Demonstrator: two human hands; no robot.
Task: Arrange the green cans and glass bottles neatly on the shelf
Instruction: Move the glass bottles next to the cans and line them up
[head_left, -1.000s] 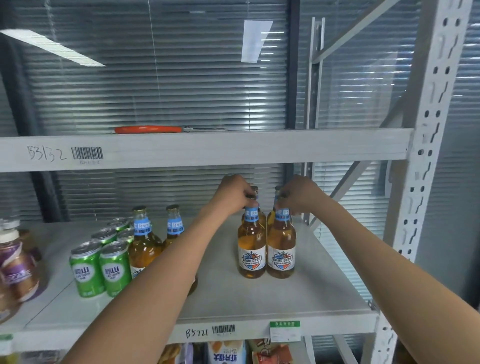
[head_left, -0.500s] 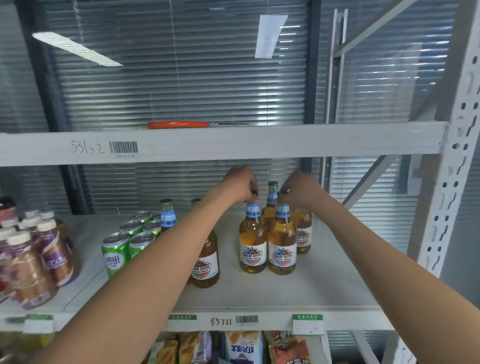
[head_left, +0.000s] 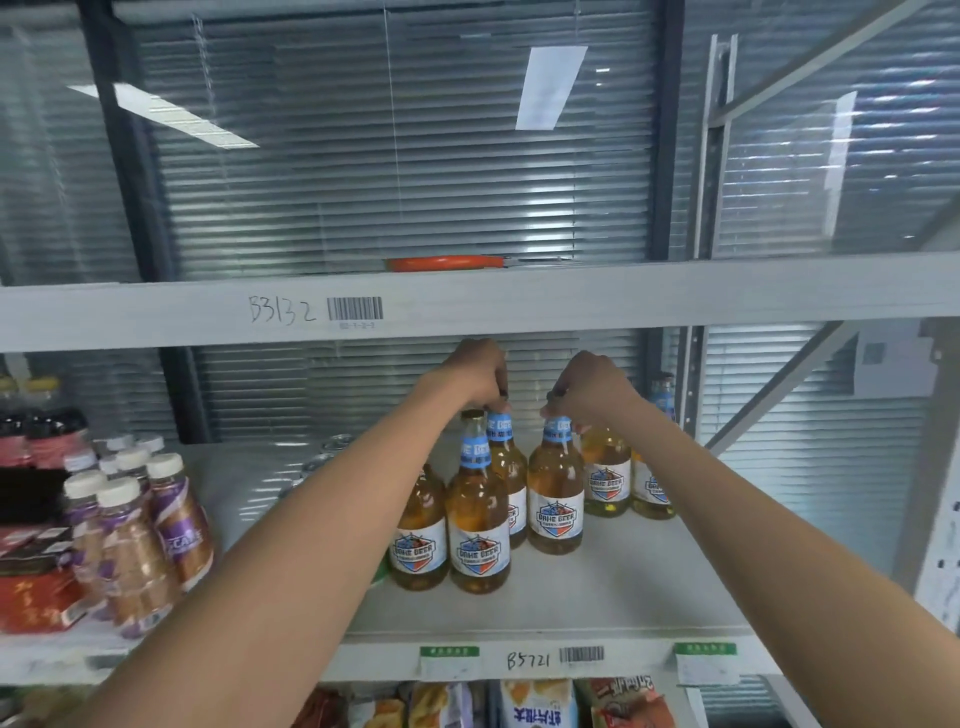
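Note:
Several amber glass bottles with blue neck labels stand on the white shelf (head_left: 613, 597). My left hand (head_left: 475, 371) grips the cap of one bottle (head_left: 506, 470) that stands behind a front bottle (head_left: 477, 540). My right hand (head_left: 589, 387) grips the cap of the neighbouring bottle (head_left: 555, 499). Another bottle (head_left: 420, 540) stands at the front left, partly behind my left forearm. Two more bottles (head_left: 606, 475) stand further back on the right. The green cans are almost wholly hidden behind my left arm; only blurred tops (head_left: 332, 452) show.
Purple-labelled plastic bottles (head_left: 140, 530) with white caps crowd the shelf's left side, beside red packages (head_left: 36, 597). An orange tool (head_left: 447, 263) lies on the upper shelf, whose beam (head_left: 675, 296) hangs just above my hands. Snack bags (head_left: 540, 704) fill the shelf below.
The two gripped bottles now stand close to the bottles at the left instead of apart at the shelf's middle. The view has swung left, so the cans have slipped behind my left arm.

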